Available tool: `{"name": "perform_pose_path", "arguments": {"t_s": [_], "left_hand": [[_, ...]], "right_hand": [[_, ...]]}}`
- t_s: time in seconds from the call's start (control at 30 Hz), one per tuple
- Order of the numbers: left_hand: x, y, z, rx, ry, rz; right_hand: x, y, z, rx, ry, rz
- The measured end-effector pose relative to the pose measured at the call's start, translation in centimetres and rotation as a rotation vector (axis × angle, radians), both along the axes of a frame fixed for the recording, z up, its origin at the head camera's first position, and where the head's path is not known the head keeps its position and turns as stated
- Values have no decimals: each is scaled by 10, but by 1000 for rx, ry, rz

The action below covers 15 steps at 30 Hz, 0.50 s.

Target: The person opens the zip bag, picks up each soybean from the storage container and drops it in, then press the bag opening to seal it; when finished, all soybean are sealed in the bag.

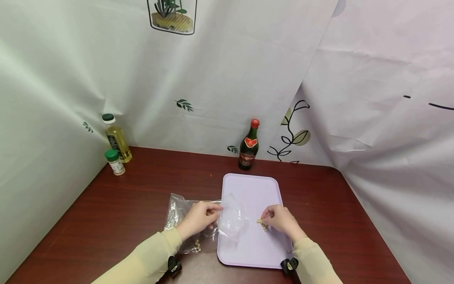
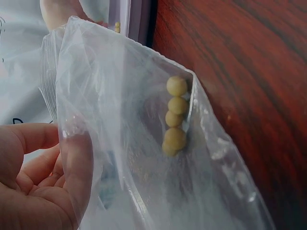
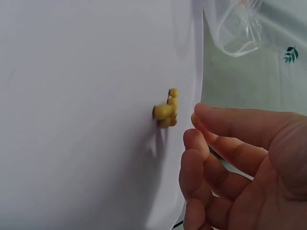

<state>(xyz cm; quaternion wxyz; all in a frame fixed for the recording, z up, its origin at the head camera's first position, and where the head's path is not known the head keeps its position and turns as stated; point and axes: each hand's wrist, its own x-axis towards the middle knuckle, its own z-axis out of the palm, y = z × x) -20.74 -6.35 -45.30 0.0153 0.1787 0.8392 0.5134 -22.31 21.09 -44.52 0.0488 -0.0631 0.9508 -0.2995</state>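
My left hand (image 1: 200,217) pinches the mouth of a clear plastic bag (image 2: 144,191), its fingertips on either side of the film. The bag lies over the table and the left part of a pale lilac tray (image 1: 244,252). Several yellow soybeans (image 2: 177,105) sit in a row in one corner of the bag. Above the tray's right half, my right hand (image 1: 281,221) pinches one small soybean (image 3: 194,118) between thumb and index fingertip. Right beside those fingertips, a small cluster of soybeans (image 3: 165,112) lies on the tray.
Behind the tray stands a dark green bottle (image 1: 248,148) with a red cap. An oil bottle (image 1: 120,142) and a green-capped spice jar (image 1: 115,163) stand at the back left of the brown table (image 1: 149,189). White printed cloth (image 1: 213,71) hangs around the table.
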Motion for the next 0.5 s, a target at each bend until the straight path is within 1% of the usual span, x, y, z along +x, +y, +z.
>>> {"name": "perform_pose_path", "arguments": {"t_s": [0.3,0.5], "left_hand": [[1,1,0,-5,7,-5],[2,0,0,-3,4,-7]], "right_hand": [[2,-5,4,-26,62,51],[3,-13,7,-44,72,87]]}}
